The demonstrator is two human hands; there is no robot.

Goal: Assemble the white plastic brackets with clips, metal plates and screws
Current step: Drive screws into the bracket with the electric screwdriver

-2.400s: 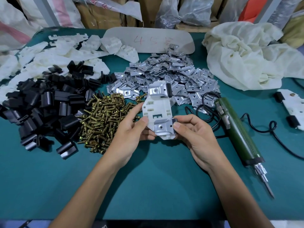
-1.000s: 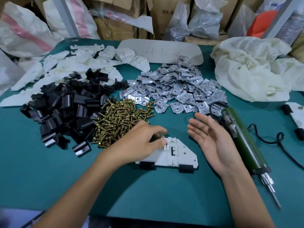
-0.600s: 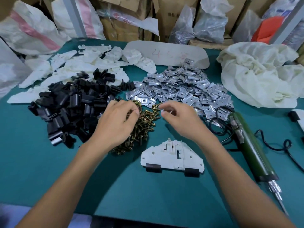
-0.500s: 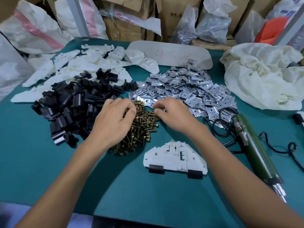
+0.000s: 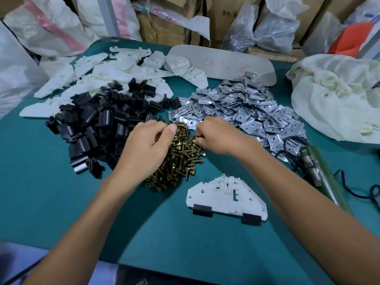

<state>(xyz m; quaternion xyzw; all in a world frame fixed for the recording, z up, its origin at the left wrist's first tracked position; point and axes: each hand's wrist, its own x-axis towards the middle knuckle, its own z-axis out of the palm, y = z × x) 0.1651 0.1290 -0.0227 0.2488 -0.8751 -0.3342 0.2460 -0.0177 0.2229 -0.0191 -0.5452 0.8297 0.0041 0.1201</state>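
Left hand: your left hand (image 5: 147, 146) hangs over the near left of the screw pile, fingers curled and thumb pressed to the forefinger; I cannot tell whether it holds a screw.
Right hand: your right hand (image 5: 219, 136) is just beside the left, apart from it, knuckles up, its curled fingertips (image 5: 197, 139) down among the screws; a pinch cannot be made out.
Screws: the screws (image 5: 182, 161) lie heaped under and between both hands, brass-coloured, short, with washers under the heads.
Bracket: the white bracket (image 5: 226, 199) lies flat just nearer you than your right hand, below the wrist; matt moulded plastic, roughly triangular, with holes, a slot and raised ribs.
Fitted clips: two black clips (image 5: 202, 209) sit on its near edge.
Loose clips: a heap of black clips (image 5: 96, 126), folded and glossy, lies left of your left hand.
Metal plates: the metal plates (image 5: 246, 108), thin, bright, bent squares with a centre hole, spread beyond and right of your right hand.
Spare brackets: the pale bracket pile (image 5: 102, 79) lies beyond the clips.
Screwdriver: a green powered screwdriver (image 5: 320, 173) lies right of your right forearm, its dark cable (image 5: 370, 194) beside it.
Cloth: a crumpled cream cloth (image 5: 339, 95) sits far right.
Table: the table (image 5: 61, 202) is covered in smooth teal.
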